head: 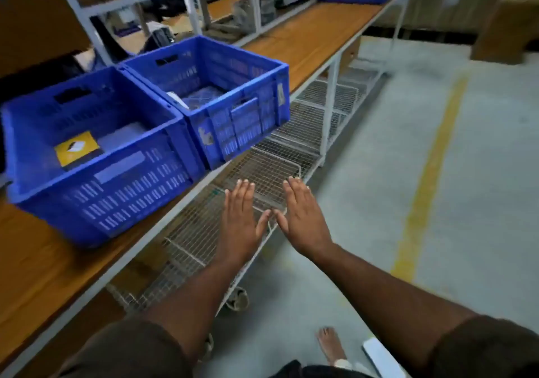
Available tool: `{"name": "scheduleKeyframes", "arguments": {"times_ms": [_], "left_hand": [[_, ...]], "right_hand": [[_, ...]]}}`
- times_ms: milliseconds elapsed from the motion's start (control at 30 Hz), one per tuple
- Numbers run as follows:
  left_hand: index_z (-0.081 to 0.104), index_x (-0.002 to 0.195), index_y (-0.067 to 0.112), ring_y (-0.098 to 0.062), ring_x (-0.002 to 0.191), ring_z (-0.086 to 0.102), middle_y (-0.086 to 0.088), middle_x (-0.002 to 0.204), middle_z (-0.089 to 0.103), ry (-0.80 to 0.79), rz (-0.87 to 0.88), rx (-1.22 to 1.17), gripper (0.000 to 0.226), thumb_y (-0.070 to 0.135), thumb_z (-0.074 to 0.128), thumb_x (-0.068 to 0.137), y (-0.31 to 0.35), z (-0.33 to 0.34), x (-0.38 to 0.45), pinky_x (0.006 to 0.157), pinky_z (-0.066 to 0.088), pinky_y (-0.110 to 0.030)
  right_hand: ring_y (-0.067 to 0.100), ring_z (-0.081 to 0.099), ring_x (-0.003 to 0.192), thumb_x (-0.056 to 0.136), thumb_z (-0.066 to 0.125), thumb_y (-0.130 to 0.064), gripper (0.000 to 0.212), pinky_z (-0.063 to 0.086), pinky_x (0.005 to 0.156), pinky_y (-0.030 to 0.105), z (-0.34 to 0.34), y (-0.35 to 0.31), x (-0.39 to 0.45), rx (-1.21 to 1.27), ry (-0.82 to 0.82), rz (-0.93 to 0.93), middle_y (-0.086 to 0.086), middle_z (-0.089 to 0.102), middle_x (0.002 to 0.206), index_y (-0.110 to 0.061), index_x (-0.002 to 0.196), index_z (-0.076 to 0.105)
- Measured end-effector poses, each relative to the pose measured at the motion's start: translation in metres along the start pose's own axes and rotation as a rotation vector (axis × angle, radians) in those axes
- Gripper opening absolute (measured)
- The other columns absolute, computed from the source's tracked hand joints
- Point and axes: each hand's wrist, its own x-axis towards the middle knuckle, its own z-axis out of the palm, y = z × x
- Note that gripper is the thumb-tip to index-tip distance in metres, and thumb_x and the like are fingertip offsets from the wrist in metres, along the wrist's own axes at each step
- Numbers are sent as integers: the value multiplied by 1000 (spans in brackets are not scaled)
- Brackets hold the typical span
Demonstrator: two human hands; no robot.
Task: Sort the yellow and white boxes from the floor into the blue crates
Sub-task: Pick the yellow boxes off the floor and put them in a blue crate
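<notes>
Head view, my left hand (237,218) and right hand (303,217) flat, spread, holding nothing, thumbs nearly touching, two blue slotted plastic crates (96,173) up-left of them, yellow box (77,148) inside the nearer crate.

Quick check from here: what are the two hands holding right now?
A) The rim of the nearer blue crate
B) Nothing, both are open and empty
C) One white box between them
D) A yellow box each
B: the left hand and right hand are held out flat, fingers extended, over the wire shelf, with nothing in them; a yellow box already lies in the nearer blue crate.
</notes>
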Motion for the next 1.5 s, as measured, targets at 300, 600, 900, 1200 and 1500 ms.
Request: {"name": "scheduleKeyframes", "arguments": {"times_ms": [300, 600, 900, 1200, 1500], "left_hand": [[38, 151, 2, -26, 151, 26, -15, 158, 37, -197, 336, -180, 69, 50, 41, 101, 87, 51, -45, 126, 10, -44], [40, 150, 4, -27, 150, 29, -14, 157, 40, -367, 609, -298, 70, 55, 33, 102, 200, 75, -121, 125, 14, -46], [40, 149, 4, -27, 149, 32, -13, 155, 42, -457, 788, -448, 68, 52, 35, 102, 318, 64, -213, 123, 18, -48], [41, 149, 4, -27, 149, 31, -13, 155, 43, -533, 884, -536, 71, 56, 28, 103, 413, 53, -293, 123, 18, -50], [52, 141, 10, -29, 143, 38, -9, 140, 55, -660, 932, -451, 63, 53, 32, 98, 487, 93, -310, 117, 28, -57]], "right_hand": [[35, 36, 141, 97, 42, -43, 63, 34, 114, 48, -25, 42, -138, -135, -30, 387, 20, 40, 151, -1, 144, 43], [35, 47, 135, 94, 38, -47, 64, 43, 107, 48, -67, 70, -280, -231, 11, 734, 19, 49, 144, -1, 137, 53], [34, 43, 138, 92, 62, -40, 61, 40, 110, 49, -128, 73, -431, -296, 69, 1020, 19, 47, 146, -2, 138, 51], [31, 41, 140, 91, 47, -44, 63, 39, 112, 46, -165, 77, -542, -300, 146, 1227, 17, 44, 149, -6, 142, 47], [35, 44, 132, 89, 67, -39, 62, 45, 104, 47, -184, 118, -595, -267, 150, 1393, 17, 48, 140, -7, 139, 49]]}}
